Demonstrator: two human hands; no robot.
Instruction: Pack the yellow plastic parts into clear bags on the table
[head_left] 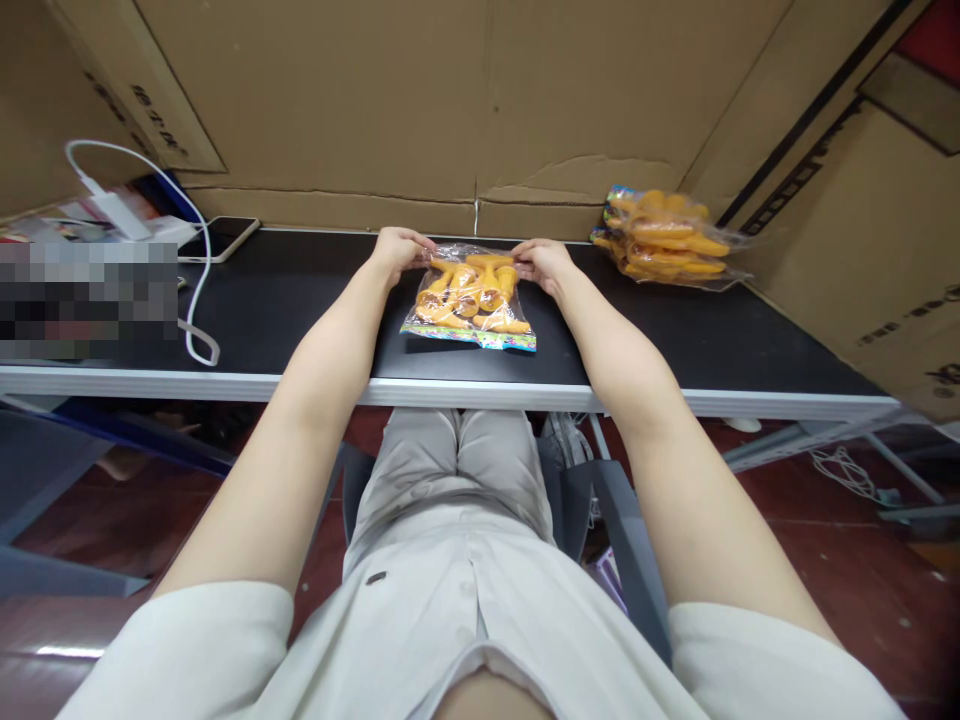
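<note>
- Left hand (pixel 403 252): partly curled, fingertips gripping the far left corner of a clear plastic bag with a multicoloured header strip (pixel 471 336).
- Right hand (pixel 541 264): likewise curled, gripping the far right corner; the paired hold probably keeps the bag level and square.
- Bag: at the middle of the black desktop with a pale metal edge (pixel 300 300), header strip toward the person; inside, glossy orange-yellow plastic pieces (pixel 491 285), some with round open ends, lie jumbled.
- Right rear: stacked clear bags of similar orange-yellow pieces (pixel 660 240), presumably set aside to free the working area.
- Behind: a brown cardboard panel (pixel 337 100).
</note>
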